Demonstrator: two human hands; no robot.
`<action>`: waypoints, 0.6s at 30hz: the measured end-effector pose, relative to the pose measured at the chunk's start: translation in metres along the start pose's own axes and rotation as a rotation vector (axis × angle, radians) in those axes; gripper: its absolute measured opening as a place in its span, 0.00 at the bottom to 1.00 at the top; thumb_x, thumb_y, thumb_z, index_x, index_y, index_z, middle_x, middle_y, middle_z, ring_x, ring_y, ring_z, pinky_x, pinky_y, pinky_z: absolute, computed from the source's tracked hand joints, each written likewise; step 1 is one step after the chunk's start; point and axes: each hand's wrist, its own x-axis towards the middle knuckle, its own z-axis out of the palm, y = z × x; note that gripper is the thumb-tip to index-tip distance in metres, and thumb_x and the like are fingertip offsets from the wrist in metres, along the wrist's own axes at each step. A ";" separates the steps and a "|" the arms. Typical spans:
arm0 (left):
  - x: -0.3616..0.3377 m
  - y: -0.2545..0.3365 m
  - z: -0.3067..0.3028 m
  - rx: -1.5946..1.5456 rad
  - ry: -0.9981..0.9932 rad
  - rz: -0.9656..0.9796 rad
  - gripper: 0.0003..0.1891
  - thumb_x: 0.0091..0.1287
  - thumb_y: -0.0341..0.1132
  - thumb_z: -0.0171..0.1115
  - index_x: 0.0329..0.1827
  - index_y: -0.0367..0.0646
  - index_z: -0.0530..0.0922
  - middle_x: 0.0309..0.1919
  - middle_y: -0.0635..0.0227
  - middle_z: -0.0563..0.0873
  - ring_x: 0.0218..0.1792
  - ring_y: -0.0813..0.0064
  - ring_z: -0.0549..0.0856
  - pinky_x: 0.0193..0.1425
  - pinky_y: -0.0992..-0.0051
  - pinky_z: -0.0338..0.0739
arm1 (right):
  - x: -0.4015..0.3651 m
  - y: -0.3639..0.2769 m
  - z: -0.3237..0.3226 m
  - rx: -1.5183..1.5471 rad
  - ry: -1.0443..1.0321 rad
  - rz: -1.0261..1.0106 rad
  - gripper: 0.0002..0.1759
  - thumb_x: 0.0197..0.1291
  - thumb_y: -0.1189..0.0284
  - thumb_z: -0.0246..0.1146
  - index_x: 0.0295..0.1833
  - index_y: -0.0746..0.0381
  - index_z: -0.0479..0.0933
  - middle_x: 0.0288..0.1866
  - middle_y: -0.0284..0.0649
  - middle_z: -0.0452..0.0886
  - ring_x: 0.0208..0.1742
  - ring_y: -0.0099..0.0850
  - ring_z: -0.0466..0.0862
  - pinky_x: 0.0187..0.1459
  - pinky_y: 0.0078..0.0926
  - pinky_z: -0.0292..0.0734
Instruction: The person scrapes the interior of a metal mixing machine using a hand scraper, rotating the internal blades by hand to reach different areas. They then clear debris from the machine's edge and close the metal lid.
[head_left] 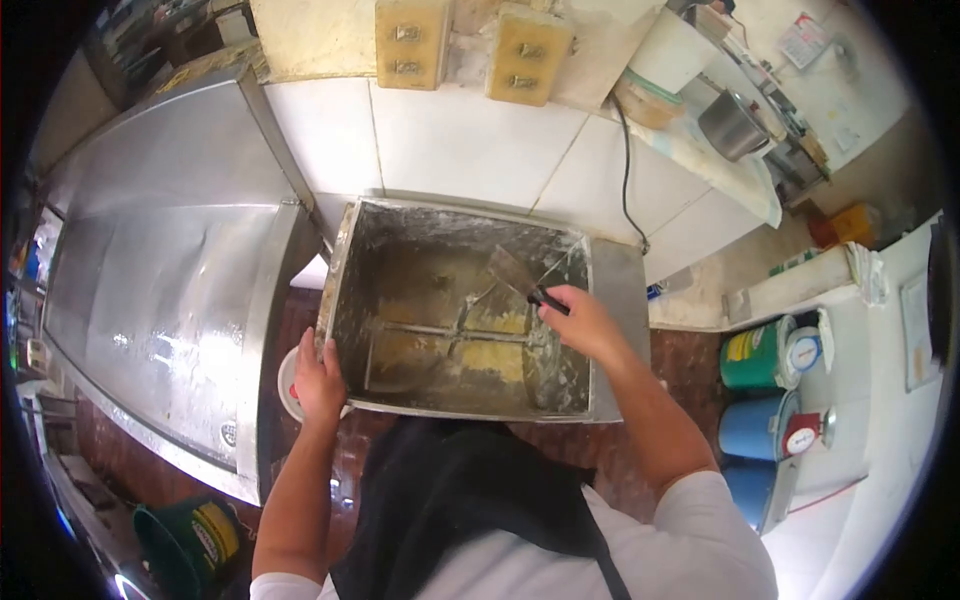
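A deep rectangular metal tub lies open in front of me, its inner walls smeared with pale residue. Inside it, a metal shaft with arms runs across, with yellowish patches around it. My right hand is closed around the black handle of a scraper, whose flat metal blade points up and left over the tub. At the tub's left rim rests my left hand, its fingers stretched out and slightly apart against the edge.
To the left stands a stainless steel table with a raised back. Tiled wall with switch boxes rises behind the tub. A green bucket is at lower left; blue buckets line the right. A pot sits upper right.
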 end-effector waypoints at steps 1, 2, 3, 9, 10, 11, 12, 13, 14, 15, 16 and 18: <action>-0.001 0.000 -0.001 0.008 0.037 0.049 0.26 0.77 0.42 0.56 0.70 0.33 0.71 0.66 0.43 0.77 0.68 0.43 0.75 0.73 0.56 0.68 | -0.003 -0.002 0.015 0.005 -0.007 0.005 0.20 0.65 0.61 0.64 0.58 0.61 0.79 0.46 0.47 0.86 0.49 0.44 0.87 0.52 0.39 0.80; -0.005 -0.001 -0.003 0.014 0.031 0.050 0.26 0.77 0.42 0.56 0.70 0.33 0.71 0.66 0.43 0.77 0.68 0.43 0.75 0.73 0.56 0.68 | -0.010 -0.001 0.037 0.129 0.115 -0.148 0.20 0.65 0.63 0.65 0.59 0.61 0.78 0.45 0.46 0.86 0.48 0.42 0.87 0.51 0.36 0.80; -0.011 0.006 -0.010 0.046 0.070 0.218 0.26 0.76 0.41 0.57 0.70 0.32 0.70 0.67 0.42 0.76 0.69 0.42 0.74 0.74 0.55 0.66 | -0.019 -0.004 0.057 0.253 0.246 -0.297 0.20 0.65 0.64 0.66 0.60 0.60 0.77 0.45 0.45 0.86 0.46 0.40 0.87 0.50 0.34 0.79; -0.077 0.078 -0.027 -0.889 -0.490 0.059 0.25 0.77 0.41 0.58 0.71 0.35 0.70 0.66 0.54 0.78 0.68 0.62 0.77 0.71 0.64 0.69 | -0.087 -0.058 0.140 0.319 0.037 -0.612 0.27 0.62 0.71 0.67 0.67 0.60 0.72 0.61 0.52 0.79 0.63 0.49 0.80 0.63 0.40 0.75; -0.081 0.085 -0.025 -1.076 -0.639 -0.160 0.24 0.77 0.42 0.59 0.69 0.36 0.72 0.61 0.59 0.81 0.62 0.69 0.79 0.66 0.69 0.72 | -0.090 -0.060 0.147 0.369 -0.062 -0.654 0.28 0.61 0.70 0.67 0.67 0.60 0.71 0.61 0.52 0.79 0.62 0.51 0.80 0.63 0.42 0.75; -0.082 0.089 -0.024 -1.255 -0.787 -0.388 0.22 0.77 0.43 0.59 0.67 0.38 0.73 0.57 0.65 0.83 0.57 0.76 0.81 0.60 0.74 0.75 | -0.096 -0.060 0.147 0.325 -0.075 -0.627 0.29 0.61 0.70 0.67 0.67 0.60 0.71 0.61 0.52 0.79 0.62 0.51 0.79 0.63 0.42 0.75; -0.080 0.090 -0.026 -1.258 -0.797 -0.389 0.22 0.77 0.43 0.59 0.67 0.38 0.73 0.57 0.65 0.83 0.57 0.76 0.81 0.60 0.74 0.75 | -0.102 -0.060 0.145 0.280 -0.089 -0.599 0.29 0.61 0.70 0.67 0.68 0.60 0.71 0.61 0.52 0.79 0.62 0.52 0.79 0.63 0.42 0.75; -0.077 0.090 -0.029 -1.191 -0.845 -0.430 0.21 0.77 0.43 0.60 0.65 0.39 0.75 0.52 0.69 0.83 0.51 0.79 0.81 0.55 0.77 0.76 | -0.105 -0.057 0.144 0.275 -0.085 -0.592 0.29 0.61 0.70 0.67 0.68 0.60 0.71 0.61 0.52 0.79 0.62 0.52 0.79 0.63 0.42 0.75; -0.075 0.090 -0.031 -1.121 -0.891 -0.471 0.19 0.77 0.43 0.61 0.62 0.40 0.76 0.47 0.73 0.84 0.46 0.83 0.81 0.50 0.80 0.76 | -0.107 -0.053 0.144 0.247 -0.100 -0.571 0.30 0.61 0.69 0.68 0.69 0.59 0.71 0.62 0.50 0.79 0.63 0.50 0.80 0.63 0.40 0.75; -0.075 0.091 -0.032 -1.123 -0.899 -0.474 0.19 0.77 0.43 0.61 0.62 0.40 0.76 0.47 0.73 0.84 0.46 0.83 0.81 0.50 0.80 0.76 | -0.110 -0.050 0.144 0.221 -0.117 -0.550 0.30 0.61 0.69 0.68 0.70 0.57 0.72 0.63 0.48 0.79 0.63 0.49 0.80 0.64 0.39 0.75; -0.077 0.091 -0.031 -1.108 -0.925 -0.441 0.17 0.76 0.42 0.61 0.59 0.41 0.77 0.45 0.74 0.84 0.44 0.84 0.81 0.49 0.81 0.76 | -0.115 -0.047 0.145 0.217 -0.116 -0.542 0.30 0.61 0.69 0.68 0.70 0.57 0.72 0.63 0.48 0.79 0.63 0.49 0.80 0.64 0.39 0.75; -0.083 0.089 -0.027 -1.098 -0.957 -0.413 0.15 0.76 0.42 0.62 0.57 0.41 0.78 0.44 0.75 0.84 0.42 0.85 0.81 0.47 0.82 0.75 | -0.126 -0.044 0.149 0.234 -0.074 -0.517 0.34 0.61 0.69 0.69 0.73 0.56 0.69 0.64 0.48 0.79 0.65 0.47 0.79 0.66 0.38 0.74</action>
